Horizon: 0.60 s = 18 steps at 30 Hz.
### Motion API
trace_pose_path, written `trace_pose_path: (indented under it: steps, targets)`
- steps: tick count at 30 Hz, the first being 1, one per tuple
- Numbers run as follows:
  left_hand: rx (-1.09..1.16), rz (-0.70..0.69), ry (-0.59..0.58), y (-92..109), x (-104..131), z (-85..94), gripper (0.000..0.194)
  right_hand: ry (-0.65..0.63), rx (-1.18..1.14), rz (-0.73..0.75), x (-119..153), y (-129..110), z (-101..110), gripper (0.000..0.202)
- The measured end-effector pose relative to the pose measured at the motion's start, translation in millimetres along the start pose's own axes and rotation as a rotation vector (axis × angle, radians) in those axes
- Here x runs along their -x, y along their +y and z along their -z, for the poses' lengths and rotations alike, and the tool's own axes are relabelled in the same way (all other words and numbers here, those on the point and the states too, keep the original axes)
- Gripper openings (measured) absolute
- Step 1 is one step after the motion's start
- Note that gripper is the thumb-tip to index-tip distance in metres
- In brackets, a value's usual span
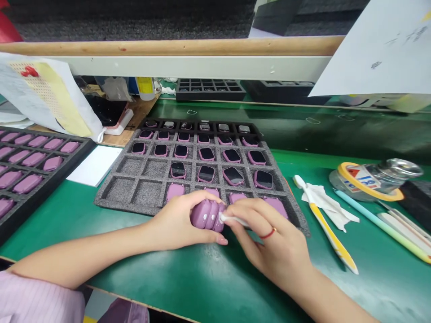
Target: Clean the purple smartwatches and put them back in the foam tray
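Gripping at least 3 purple watch cases [202,214] side by side, the left hand [177,220] is clamped around the row — I see them over the green table [188,278], before a foam tray [148,193]. The right hand [276,237] pinches a white stick [237,220], its tip at the row's right end. Beyond, the tray holds dark-screened watches [206,173], with 4 bare cells at front left. To my right lie a yellow-and-white toothbrush [332,235], a tissue [332,207] and a glass jar [373,179] — to my left, a 2nd tray [85,141] of purple cases.
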State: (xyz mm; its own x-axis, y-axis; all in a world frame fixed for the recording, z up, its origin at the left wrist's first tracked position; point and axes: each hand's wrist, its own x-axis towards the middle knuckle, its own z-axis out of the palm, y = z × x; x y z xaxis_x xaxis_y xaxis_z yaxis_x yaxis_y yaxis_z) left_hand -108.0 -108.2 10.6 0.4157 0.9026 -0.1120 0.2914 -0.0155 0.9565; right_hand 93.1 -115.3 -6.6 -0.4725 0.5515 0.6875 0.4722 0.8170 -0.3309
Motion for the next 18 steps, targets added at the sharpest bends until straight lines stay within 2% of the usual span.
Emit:
trace_pose_path:
  steps: [9, 13, 18]
  targets:
    - [0.022, -0.002, 0.013, -2.0, 2.6, -2.5, 0.056, 0.014, 0.036, -0.004, -0.6, -2.8, 0.5, 0.017]
    - [0.008, 0.024, -0.005, -0.5, 0.5, -1.2, 0.053, -0.032, 0.001, 0.007, 0.0, -2.7, -0.4, 0.017]
    - [0.054, 0.054, 0.017, -0.1, -1.7, 0.1, 0.062, 0.034, -0.038, -0.036, -7.5, 4.0, -0.8, 0.017]
